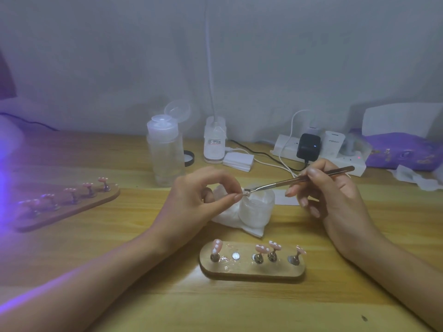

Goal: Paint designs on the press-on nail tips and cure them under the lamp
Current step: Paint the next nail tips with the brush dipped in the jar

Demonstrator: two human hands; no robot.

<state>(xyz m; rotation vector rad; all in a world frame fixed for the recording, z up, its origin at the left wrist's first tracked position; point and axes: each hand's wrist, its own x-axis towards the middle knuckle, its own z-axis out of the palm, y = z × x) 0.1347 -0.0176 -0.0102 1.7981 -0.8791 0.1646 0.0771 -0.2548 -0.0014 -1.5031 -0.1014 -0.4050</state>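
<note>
My left hand (pixel 203 195) pinches a small metal nail stand (pixel 245 194) between thumb and forefinger over a white jar (pixel 259 207) that sits on a tissue (pixel 230 221). My right hand (pixel 333 195) grips a thin metal tool (pixel 299 179), its tip touching the stand. In front of me lies a wooden holder (pixel 251 271) with several pink nail tips (pixel 261 248) dotted white on metal stands; one magnet spot on it is bare. A second wooden holder (pixel 69 207) with several pink tips lies at the left, lit by violet light from the lamp at the left edge.
A clear pump bottle (pixel 165 149) with open lid stands behind the hands, with a white desk-lamp base (pixel 215 142), a power strip (pixel 318 152) with plugs and cables, a stack of white pads (pixel 238 161) and a purple pouch (pixel 402 149) further back.
</note>
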